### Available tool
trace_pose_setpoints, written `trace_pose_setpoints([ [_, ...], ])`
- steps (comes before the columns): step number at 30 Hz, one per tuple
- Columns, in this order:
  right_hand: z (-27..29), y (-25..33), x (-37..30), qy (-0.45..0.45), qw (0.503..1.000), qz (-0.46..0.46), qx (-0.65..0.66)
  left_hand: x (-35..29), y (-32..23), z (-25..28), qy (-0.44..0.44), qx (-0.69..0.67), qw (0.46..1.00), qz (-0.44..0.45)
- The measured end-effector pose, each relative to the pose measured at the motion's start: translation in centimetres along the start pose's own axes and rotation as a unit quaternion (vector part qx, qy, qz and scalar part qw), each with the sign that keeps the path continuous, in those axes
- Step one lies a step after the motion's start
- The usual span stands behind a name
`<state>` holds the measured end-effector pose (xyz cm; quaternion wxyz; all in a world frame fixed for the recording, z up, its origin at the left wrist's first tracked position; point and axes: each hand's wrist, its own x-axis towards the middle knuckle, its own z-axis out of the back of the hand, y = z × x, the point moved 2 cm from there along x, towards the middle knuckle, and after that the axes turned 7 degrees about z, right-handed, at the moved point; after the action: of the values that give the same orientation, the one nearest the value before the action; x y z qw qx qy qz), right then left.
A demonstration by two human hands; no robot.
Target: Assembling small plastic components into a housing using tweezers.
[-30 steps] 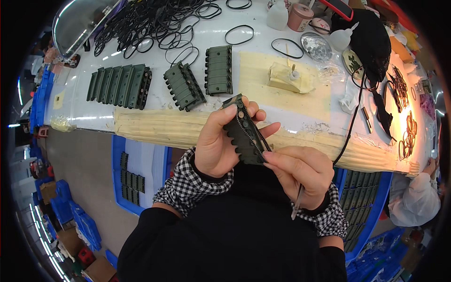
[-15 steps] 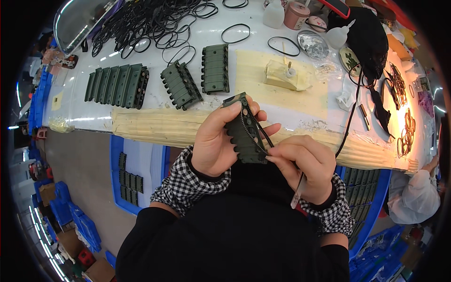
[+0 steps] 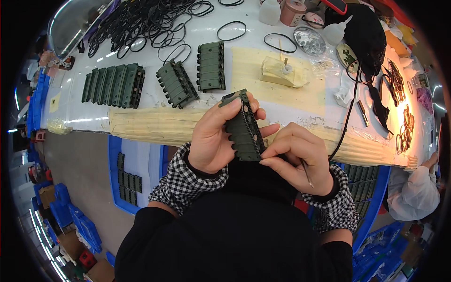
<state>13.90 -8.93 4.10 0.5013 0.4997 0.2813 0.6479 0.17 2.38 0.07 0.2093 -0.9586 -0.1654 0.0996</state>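
My left hand (image 3: 212, 136) grips a dark green ribbed piece (image 3: 240, 134), which looks like a toy tank chassis with round wheels along its side. A thin black toothed track belt (image 3: 247, 123) lies along that wheeled side. At the chassis's lower corner, the thumb and forefinger of my right hand (image 3: 300, 157) pinch the belt's end. A slim metal tool (image 3: 307, 173), its kind unclear, rests in the curled fingers of the same hand. Behind my hands, more green chassis (image 3: 176, 84) lie on the worktable (image 3: 155, 101).
A tangled heap of black belts (image 3: 150, 23) fills the back left. A cream block (image 3: 284, 73) sits on yellowish paper. White squeeze bottles (image 3: 270, 13) and a foil dish (image 3: 310, 40) stand back right. Blue trays (image 3: 112, 174) with green pieces flank my lap. Another person (image 3: 411, 190) is far right.
The belt's slack loop, which hung away from the chassis, now lies close along the wheels. My right hand has shifted slightly left and the tool in it has turned.
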Motion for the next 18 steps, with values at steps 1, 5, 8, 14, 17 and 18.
trace_pose_setpoints([
  [1,0.0,-0.1,0.1,0.011,1.000,0.006,0.001,0.1,0.1,0.0,0.001,0.000,1.000,-0.001],
  [5,0.3,-0.3,0.5,0.040,0.998,0.030,-0.029,-0.1,0.0,0.2,-0.018,0.014,1.000,-0.006],
  [8,0.0,-0.4,0.4,0.038,0.998,0.024,-0.034,-0.1,-0.1,0.2,-0.015,0.035,0.999,-0.033],
  [14,-0.6,-0.6,-0.4,0.011,0.995,0.058,-0.075,0.0,0.0,-0.5,-0.020,0.058,0.997,-0.046],
  [17,-0.7,-0.6,-0.9,0.004,0.991,0.076,-0.108,0.0,0.0,-0.8,-0.035,0.082,0.995,-0.048],
  [18,-0.7,-0.6,-1.1,0.006,0.989,0.078,-0.123,-0.1,0.1,-0.9,-0.042,0.085,0.994,-0.048],
])
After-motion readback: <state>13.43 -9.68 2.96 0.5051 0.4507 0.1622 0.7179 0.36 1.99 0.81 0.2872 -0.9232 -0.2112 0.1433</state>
